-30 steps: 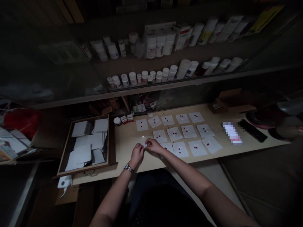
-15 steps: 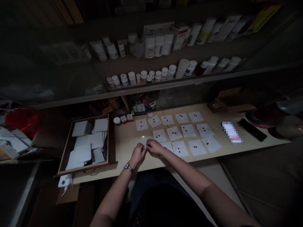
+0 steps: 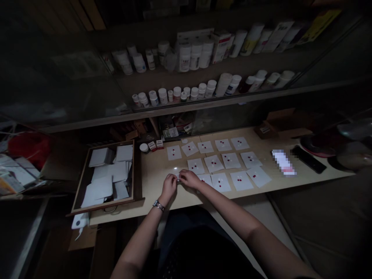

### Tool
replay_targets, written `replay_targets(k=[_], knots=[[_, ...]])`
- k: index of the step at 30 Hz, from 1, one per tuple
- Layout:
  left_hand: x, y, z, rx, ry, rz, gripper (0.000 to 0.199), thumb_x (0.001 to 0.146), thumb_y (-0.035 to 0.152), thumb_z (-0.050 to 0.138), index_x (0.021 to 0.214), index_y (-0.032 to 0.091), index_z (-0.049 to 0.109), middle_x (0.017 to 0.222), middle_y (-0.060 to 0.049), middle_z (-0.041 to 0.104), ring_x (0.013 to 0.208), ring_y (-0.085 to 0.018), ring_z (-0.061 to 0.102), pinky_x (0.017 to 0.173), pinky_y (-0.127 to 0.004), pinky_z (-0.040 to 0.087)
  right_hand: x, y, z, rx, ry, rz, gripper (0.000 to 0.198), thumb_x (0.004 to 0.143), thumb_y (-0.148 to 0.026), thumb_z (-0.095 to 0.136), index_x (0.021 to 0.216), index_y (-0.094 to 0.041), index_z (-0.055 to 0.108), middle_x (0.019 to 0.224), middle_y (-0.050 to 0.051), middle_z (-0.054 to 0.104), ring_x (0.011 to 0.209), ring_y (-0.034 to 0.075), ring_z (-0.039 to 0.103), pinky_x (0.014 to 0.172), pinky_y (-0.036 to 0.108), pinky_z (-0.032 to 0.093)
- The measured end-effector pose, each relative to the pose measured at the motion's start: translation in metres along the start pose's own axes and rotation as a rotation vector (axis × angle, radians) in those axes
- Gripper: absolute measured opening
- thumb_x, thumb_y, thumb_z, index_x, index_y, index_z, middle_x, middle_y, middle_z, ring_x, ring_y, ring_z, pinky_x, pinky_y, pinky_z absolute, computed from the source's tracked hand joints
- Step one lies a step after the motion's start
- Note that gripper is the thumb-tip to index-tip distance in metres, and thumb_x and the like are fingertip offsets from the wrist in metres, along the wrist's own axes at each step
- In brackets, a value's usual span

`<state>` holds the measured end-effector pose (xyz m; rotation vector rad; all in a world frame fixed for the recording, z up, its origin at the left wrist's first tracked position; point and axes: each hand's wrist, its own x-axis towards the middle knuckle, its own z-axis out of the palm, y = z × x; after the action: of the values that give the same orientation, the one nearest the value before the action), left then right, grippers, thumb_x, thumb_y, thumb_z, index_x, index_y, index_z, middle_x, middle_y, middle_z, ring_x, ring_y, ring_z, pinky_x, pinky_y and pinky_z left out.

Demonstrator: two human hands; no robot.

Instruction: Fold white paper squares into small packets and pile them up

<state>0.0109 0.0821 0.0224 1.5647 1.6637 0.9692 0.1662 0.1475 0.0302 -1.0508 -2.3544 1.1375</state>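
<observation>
My left hand, with a watch at its wrist, and my right hand meet over the table's front half. Both have their fingertips pinched on a small white thing, too small and dark to name. Right beside my right hand lie paper squares in rows, among them one square bearing red and white pills. Another paper square is partly covered by my right hand. Further along the front row is a flat square with red pills.
An open drawer full of white paper stacks is on the left. Behind it stand a white jar and small boxes. Shelves hold white bottles. To the right are a blurred bright item, a dark phone and a cardboard box.
My hands have shifted very slightly, still pinching together at the small white thing. The paper squares and pills lie as before.
</observation>
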Motion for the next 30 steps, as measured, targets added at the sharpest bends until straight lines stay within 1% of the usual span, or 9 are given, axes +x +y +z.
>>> replay_targets(k=[4,7,9,11,13,18,23,28,30], knots=[[0.0,0.0,0.007,-0.235,0.056,-0.132,0.003,0.077,0.016,0.056,0.079,0.018,0.056,0.077,-0.002,0.059,0.071,-0.014,0.059,0.067,-0.025,0.047,0.002,0.001,0.004,0.042,0.014,0.027,0.009,0.074,-0.009,0.06,0.069,-0.016,0.063,0.075,0.003,0.06,0.074,0.015,0.055,0.069,0.024,0.039],[0.003,0.0,0.011,-0.44,0.147,-0.3,0.027,0.07,0.019,0.065,0.095,0.018,0.055,0.07,0.002,0.058,0.06,-0.012,0.059,0.059,-0.021,0.046,0.003,0.006,0.013,0.137,0.065,0.081,0.008,0.071,-0.009,0.06,0.066,-0.016,0.061,0.071,0.001,0.06,0.07,0.014,0.055,0.067,0.024,0.04],[0.006,0.001,0.011,-0.507,0.189,-0.365,0.036,0.066,0.021,0.07,0.098,0.017,0.054,0.063,0.005,0.055,0.055,-0.011,0.057,0.055,-0.02,0.044,0.003,0.01,0.021,0.285,0.133,0.17,0.007,0.069,-0.012,0.06,0.074,-0.016,0.063,0.069,0.0,0.06,0.065,0.013,0.055,0.063,0.023,0.041],[0.009,0.001,0.011,-0.544,0.188,-0.402,0.036,0.063,0.024,0.072,0.094,0.015,0.056,0.058,0.005,0.055,0.053,-0.012,0.057,0.053,-0.02,0.043,0.005,0.015,0.028,0.481,0.206,0.265,0.021,0.067,-0.015,0.062,0.088,-0.017,0.063,0.069,-0.003,0.06,0.061,0.012,0.056,0.059,0.022,0.042],[0.01,0.0,0.011,-0.568,0.166,-0.426,0.032,0.062,0.026,0.073,0.089,0.015,0.058,0.056,0.004,0.056,0.05,-0.012,0.057,0.051,-0.021,0.043,0.006,0.021,0.033,0.644,0.249,0.339,0.031,0.063,-0.017,0.065,0.094,-0.017,0.062,0.066,-0.004,0.059,0.059,0.011,0.056,0.056,0.021,0.044],[0.008,-0.01,0.018,-0.645,0.16,-0.504,0.032,0.058,0.025,0.075,0.083,0.014,0.058,0.053,0.003,0.057,0.046,-0.011,0.056,0.047,-0.021,0.043,0.009,0.031,0.045,0.861,0.249,0.561,0.021,0.054,-0.021,0.072,0.071,-0.016,0.061,0.053,-0.004,0.058,0.05,0.013,0.057,0.05,0.023,0.045],[0.0,-0.017,0.027,-0.793,0.223,-0.645,0.036,0.055,0.022,0.074,0.086,0.013,0.056,0.058,0.003,0.058,0.047,-0.01,0.056,0.05,-0.021,0.045,0.006,0.033,0.057,0.888,0.264,0.657,0.019,0.054,-0.019,0.072,0.067,-0.017,0.059,0.047,-0.005,0.058,0.042,0.012,0.054,0.041,0.02,0.042],[-0.002,-0.018,0.029,-0.814,0.225,-0.615,0.038,0.051,0.012,0.073,0.085,0.013,0.056,0.061,0.002,0.059,0.05,-0.009,0.056,0.051,-0.021,0.046,0.006,0.035,0.063,0.929,0.254,0.741,0.017,0.063,-0.029,0.069,0.068,-0.017,0.058,0.047,-0.002,0.06,0.04,0.012,0.056,0.036,0.018,0.039],[-0.002,-0.02,0.029,-0.811,0.267,-0.622,0.038,0.052,0.014,0.074,0.086,0.013,0.056,0.061,0.003,0.058,0.052,-0.009,0.057,0.053,-0.021,0.048,0.006,0.037,0.064,0.918,0.257,0.733,0.02,0.066,-0.034,0.067,0.066,-0.016,0.058,0.045,-0.001,0.059,0.039,0.012,0.056,0.034,0.017,0.037]])
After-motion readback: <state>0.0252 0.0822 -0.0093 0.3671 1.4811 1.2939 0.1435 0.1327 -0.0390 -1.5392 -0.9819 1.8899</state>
